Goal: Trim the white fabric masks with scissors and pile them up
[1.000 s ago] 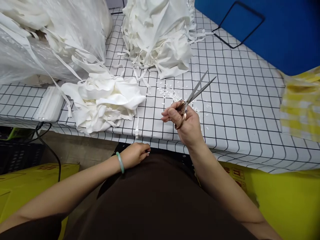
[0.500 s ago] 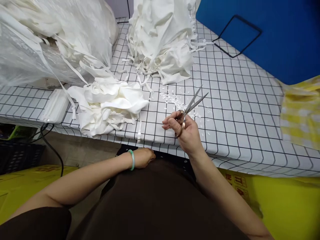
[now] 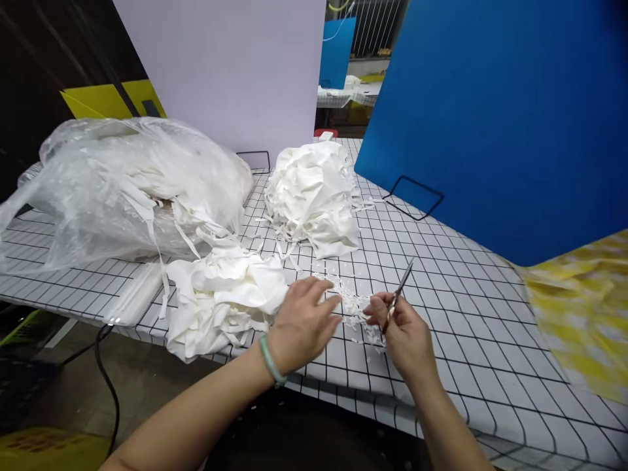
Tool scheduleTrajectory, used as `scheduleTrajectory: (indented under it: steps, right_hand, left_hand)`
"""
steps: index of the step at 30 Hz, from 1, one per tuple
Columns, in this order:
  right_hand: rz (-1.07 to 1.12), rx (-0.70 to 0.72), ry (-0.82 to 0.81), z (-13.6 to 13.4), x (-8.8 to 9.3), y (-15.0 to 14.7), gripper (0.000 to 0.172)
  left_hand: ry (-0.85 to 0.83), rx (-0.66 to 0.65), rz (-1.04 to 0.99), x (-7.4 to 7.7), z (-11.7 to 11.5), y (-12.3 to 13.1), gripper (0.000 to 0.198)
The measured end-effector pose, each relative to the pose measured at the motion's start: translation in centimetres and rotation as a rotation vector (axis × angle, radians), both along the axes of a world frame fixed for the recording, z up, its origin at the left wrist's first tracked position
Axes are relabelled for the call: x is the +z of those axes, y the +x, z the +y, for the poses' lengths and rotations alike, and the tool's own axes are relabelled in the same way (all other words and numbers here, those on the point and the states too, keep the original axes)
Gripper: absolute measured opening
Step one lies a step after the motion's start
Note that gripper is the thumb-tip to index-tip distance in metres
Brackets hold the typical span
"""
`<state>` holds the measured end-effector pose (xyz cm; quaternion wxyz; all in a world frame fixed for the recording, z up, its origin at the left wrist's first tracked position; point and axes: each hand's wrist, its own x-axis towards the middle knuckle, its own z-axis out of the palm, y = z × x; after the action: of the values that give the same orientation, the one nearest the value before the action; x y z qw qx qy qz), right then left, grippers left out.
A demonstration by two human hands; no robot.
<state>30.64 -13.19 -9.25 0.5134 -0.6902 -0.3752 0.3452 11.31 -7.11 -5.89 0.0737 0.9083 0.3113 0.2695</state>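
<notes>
My right hand is closed around a pair of scissors, whose blades point up and away from me. My left hand, with a green bangle at the wrist, is held over the table with fingers spread and nothing in them. Between the two hands lie many small white snippets. Just left of my left hand is a crumpled pile of white fabric with thin straps. A taller heap of white fabric with strap ends sits farther back.
A big clear plastic bag of white fabric fills the table's left side. A flat white box with a cable is at the front left edge. A blue panel and a pale panel stand behind. Yellow checked cloth lies at right.
My left hand has risen from my lap to above the table, its fingers opening. The scissors' blades have come together in my right hand. My view has tilted upward.
</notes>
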Motion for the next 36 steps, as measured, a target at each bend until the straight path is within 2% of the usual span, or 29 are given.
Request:
scheduleTrajectory:
  steps: [2,3,5,6,8,10,13,15,16,18,21,24,26,29,31,36]
  right_hand:
    - [-0.069,0.016,-0.076,0.1,-0.3,0.3,0.049]
    - [-0.095,0.026,-0.089,0.3,-0.4,0.2,0.049]
    - [-0.134,0.06,-0.063,1.0,-0.5,-0.5,0.047]
    - [-0.151,0.072,-0.037,1.4,-0.5,-1.0,0.045]
    - [-0.169,0.082,0.015,2.3,-0.5,-2.0,0.045]
    - [-0.141,0.101,0.056,3.1,-0.3,-2.9,0.046]
    - [0.041,0.178,0.103,4.3,-0.1,-4.4,0.046]
    - [0.24,0.256,0.116,5.5,-0.2,-5.9,0.045]
    - [0.352,0.306,0.111,6.2,-0.2,-6.8,0.046]
    - [0.498,0.364,0.075,7.4,-0.5,-8.5,0.051]
    - [0.456,0.274,0.036,8.4,-0.9,-9.8,0.054]
    - [0.362,0.148,0.104,7.6,-0.7,-8.8,0.046]
    - [0.407,0.206,0.194,6.6,-0.2,-7.6,0.04]
    - [0.572,0.402,0.214,5.3,0.7,-6.9,0.034]
    - [0.627,0.445,0.147,5.0,1.0,-7.1,0.035]
    - [0.688,0.399,0.132,5.0,1.2,-8.0,0.04]
  left_hand:
    - [0.022,0.159,-0.017,-0.7,0.5,-3.1,0.039]
    - [-0.007,0.219,0.007,-0.8,0.9,-4.7,0.036]
    - [-0.149,0.233,-0.001,-0.3,1.7,-7.7,0.017]
    - [-0.245,0.209,-0.078,0.4,2.1,-8.9,0.016]
    - [-0.423,0.185,-0.382,2.6,2.7,-10.6,0.02]
    - [-0.505,0.237,-0.774,5.5,2.8,-11.4,0.013]
    - [-0.423,0.274,-1.241,8.6,2.4,-11.7,0.004]
    - [-0.349,0.271,-1.394,9.1,2.1,-11.6,0.009]
    - [-0.369,0.265,-1.411,8.8,2.0,-11.6,0.01]
    - [-0.549,0.235,-1.376,7.5,1.9,-11.2,0.006]
    - [-0.956,0.201,-1.307,5.3,1.6,-9.8,0.013]
    - [-1.224,0.182,-1.294,3.8,0.9,-7.7,0.016]
    - [-1.32,0.152,-1.278,3.3,0.6,-6.3,0.016]
    - [-1.369,0.069,-1.262,2.4,0.4,-5.0,0.016]
    - [-1.352,-0.012,-1.218,1.9,0.6,-4.9,0.014]
    - [-0.988,-0.089,-0.996,1.1,1.1,-5.7,0.006]
